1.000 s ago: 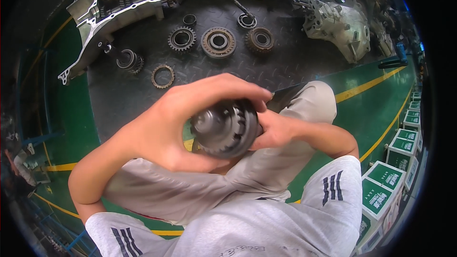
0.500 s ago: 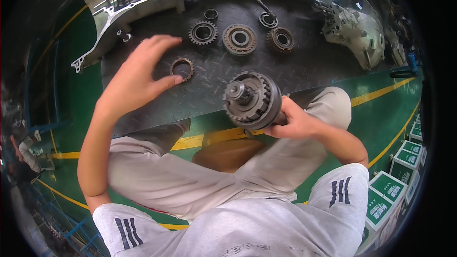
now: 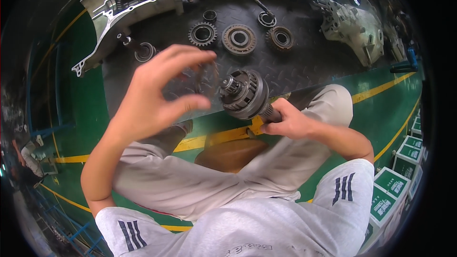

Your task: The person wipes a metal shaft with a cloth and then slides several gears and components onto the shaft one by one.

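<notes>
My right hand [image 3: 289, 120] is wrapped round the splined lower end of a gear shaft [image 3: 245, 94], which tilts up and to the left over my lap. A toothed hub and a wide ring sit on its upper part. Close to the shaft's left end, my left hand [image 3: 159, 90] curves its thumb and fingers round a thin toothed ring [image 3: 203, 76], smeared by motion and partly hidden. The ring and the shaft are apart.
On the dark table lie several gears [image 3: 239, 40], a small collar [image 3: 209, 16], and two bearings [image 3: 267, 19]. An open housing [image 3: 138, 7] stands at the far left, another metal casing [image 3: 354, 31] at the right. Boxes [image 3: 388, 192] stand at the lower right.
My left hand has picked the toothed ring off the table and moved it right, toward the shaft. The shaft has tilted slightly, showing more of its splined lower end.
</notes>
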Motion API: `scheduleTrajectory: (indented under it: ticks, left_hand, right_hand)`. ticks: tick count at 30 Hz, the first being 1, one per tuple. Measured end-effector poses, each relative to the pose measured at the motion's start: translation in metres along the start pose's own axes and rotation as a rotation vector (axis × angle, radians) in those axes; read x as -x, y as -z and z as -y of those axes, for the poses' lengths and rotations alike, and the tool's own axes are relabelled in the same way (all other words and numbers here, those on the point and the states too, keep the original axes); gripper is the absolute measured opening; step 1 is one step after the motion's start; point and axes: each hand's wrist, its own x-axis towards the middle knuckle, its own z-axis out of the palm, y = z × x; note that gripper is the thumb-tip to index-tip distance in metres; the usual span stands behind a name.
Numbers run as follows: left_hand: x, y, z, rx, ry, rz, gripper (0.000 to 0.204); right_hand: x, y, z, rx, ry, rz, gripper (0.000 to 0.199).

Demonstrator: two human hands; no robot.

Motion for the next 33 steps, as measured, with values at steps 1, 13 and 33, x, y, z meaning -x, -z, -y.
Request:
scheduleTrajectory:
  ticks: [1, 13, 33]
  left_hand:
    - [0.002, -0.003, -0.005, -0.028, -0.045, 0.011, 0.067]
    - [0.002, -0.018, -0.016, -0.038, -0.019, 0.083, 0.067]
    - [0.009, -0.022, -0.016, -0.141, -0.010, -0.015, 0.053]
  right_hand:
    - [-0.002, 0.000, -0.003, 0.007, 0.022, 0.006, 0.025]
    - [-0.005, -0.001, 0.000, 0.123, 0.070, 0.044, 0.023]
    - [-0.004, 0.000, -0.006, 0.150, 0.086, 0.025, 0.025]
